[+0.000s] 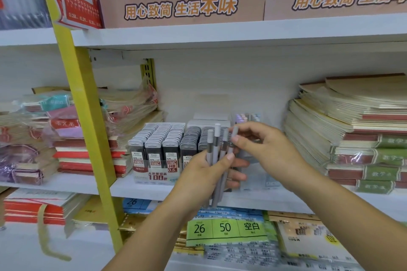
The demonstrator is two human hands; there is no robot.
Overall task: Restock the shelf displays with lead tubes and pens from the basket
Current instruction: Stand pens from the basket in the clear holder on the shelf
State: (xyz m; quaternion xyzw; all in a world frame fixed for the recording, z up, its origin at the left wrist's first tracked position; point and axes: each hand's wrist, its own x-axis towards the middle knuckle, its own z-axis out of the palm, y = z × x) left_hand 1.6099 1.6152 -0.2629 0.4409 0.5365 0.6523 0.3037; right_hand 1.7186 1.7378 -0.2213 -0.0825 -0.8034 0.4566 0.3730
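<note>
Holding a bunch of grey pens (217, 158) straight up, the L hand (202, 174) has its fingers curled tight round their lower half, w/ the thumb pressed on the front of one pen. About 4 pens show, w/ pale or grey caps on top; more may hide in the fist, can't tell. The R hand (266, 147) is just beside it on the right & pinches the cap end of the right-most pen (235, 130) between thumb & first finger. Its other fingers are bent loosely behind and look a bit blurry. Both hands are in front of the middle shelf (141, 189), near the middle of its front edge. Rows of lead tubes (157, 147) stand in a box at that front edge, just left of the hands, w/ red & white labels facing out. A 2nd box of darker tubes (191, 142) sits right next to it, partly hidden by the pens. Behind the R hand is a clear holder (247, 117) w/ some pastel tops poking up, too blurry to say more. Big stacks of notebooks (352, 130) fill the right end of the shelf, and more wrapped notebook packs (72, 149) fill the left end, past a yellow post (88, 116). Brown card boxes (182, 4) w/ orange writing sit on the shelf above. A green label (224, 227) reading 26 & 50 lies on the shelf below, under the L arm.
</note>
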